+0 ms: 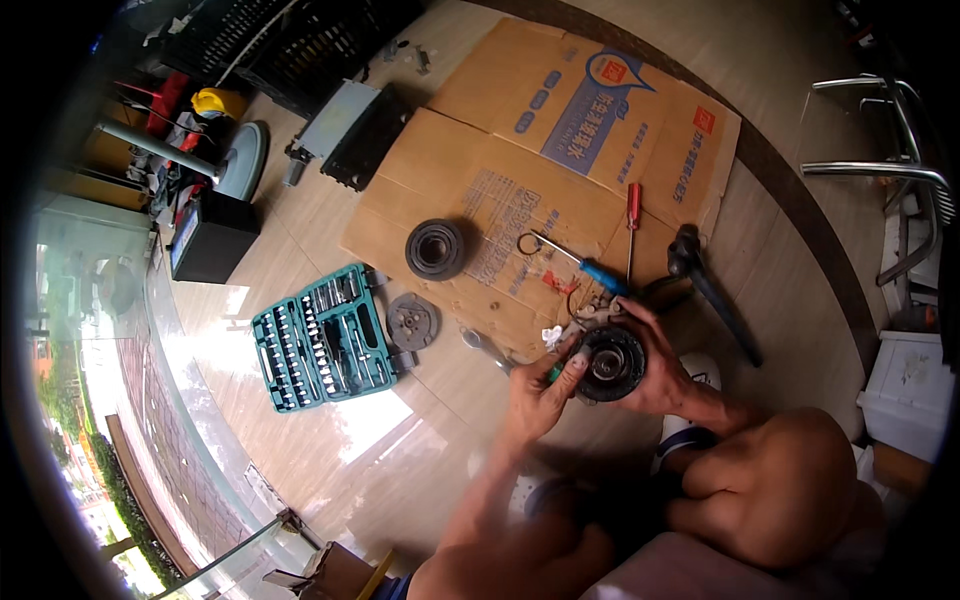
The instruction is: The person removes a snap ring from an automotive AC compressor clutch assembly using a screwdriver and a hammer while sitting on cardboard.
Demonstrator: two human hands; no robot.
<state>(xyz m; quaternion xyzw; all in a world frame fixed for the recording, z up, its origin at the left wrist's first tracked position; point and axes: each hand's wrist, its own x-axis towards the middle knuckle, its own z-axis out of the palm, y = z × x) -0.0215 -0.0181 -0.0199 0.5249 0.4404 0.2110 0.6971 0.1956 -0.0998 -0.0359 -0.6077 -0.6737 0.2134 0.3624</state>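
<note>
Our right hand [655, 370] cups the round black clutch assembly [610, 365] from the far side, just above the floor before our knees; our left hand [535, 395] pinches what seems a green-handled tool [554, 372] against its rim; we should grip steadily, since pliers [600, 312], a blue screwdriver [580, 262] and a pulley [436, 249] crowd the cardboard [480, 160] beyond, the socket set [322, 337] lying further left.

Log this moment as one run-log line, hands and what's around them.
left hand: on round black part | right hand: gripping its far side | near: blue-handled tool, black pulley, socket set, cardboard
</note>
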